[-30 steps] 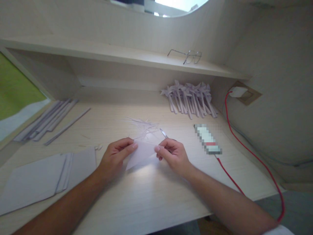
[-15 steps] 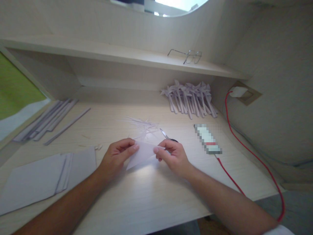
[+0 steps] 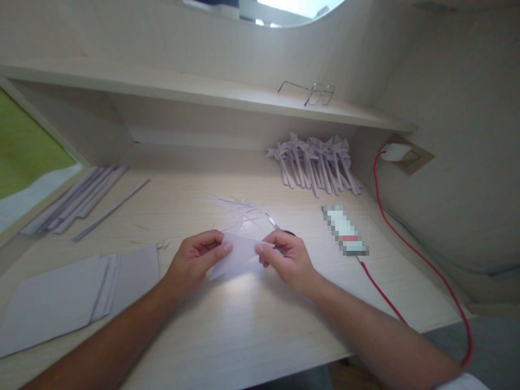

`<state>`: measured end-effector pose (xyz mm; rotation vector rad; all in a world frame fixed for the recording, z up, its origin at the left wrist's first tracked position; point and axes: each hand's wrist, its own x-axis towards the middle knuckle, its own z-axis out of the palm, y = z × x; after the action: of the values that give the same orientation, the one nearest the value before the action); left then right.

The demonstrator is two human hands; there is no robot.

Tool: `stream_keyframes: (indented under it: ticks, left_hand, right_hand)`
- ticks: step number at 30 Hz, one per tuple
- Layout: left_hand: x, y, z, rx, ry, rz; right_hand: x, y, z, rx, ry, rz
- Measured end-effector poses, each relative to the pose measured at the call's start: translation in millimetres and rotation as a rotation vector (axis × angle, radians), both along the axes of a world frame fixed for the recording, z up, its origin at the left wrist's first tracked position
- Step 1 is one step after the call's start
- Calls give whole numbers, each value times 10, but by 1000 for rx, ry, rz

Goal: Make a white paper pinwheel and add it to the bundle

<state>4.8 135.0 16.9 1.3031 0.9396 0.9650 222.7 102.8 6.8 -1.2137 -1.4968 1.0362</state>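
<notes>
A small sheet of white paper [image 3: 242, 253] is held up between both hands above the desk. My left hand [image 3: 199, 254] pinches its left side between thumb and fingers. At the right corner, the thumb and index finger of my right hand [image 3: 287, 259] grip the same sheet. Just beyond the paper lies a heap of thin paper strips [image 3: 239, 206]. A pair of scissors [image 3: 273, 221] rests behind my right hand; one blade shows and the hand partly hides the rest.
Several paper pinwheels [image 3: 314, 162] lie at the back right. Paper sheets [image 3: 60, 295] are stacked at front left, with rolled paper sticks [image 3: 81, 197] behind. A phone [image 3: 345, 230] with a red cable [image 3: 384, 292] lies right. Glasses [image 3: 319, 95] sit on the shelf [image 3: 182, 89].
The far part of the paper, which stood up as a pointed flap, now lies lower and flatter between my hands. Both hands have hardly moved.
</notes>
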Motion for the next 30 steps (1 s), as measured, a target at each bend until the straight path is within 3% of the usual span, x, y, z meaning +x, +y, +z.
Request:
stream_keyframes:
  ticks: [23,26,30]
  left_hand:
    - [-19,5,-28,-18,0,25]
    - [-32,22,-23,-26,-19,56]
    - [-67,49,-46,25,-126,40]
  right_hand:
    - [-8,-5,30,9,-48,-5]
    - [-10,11,11,-18,15,-13]
    - [-16,68,-11,-105,251,-55]
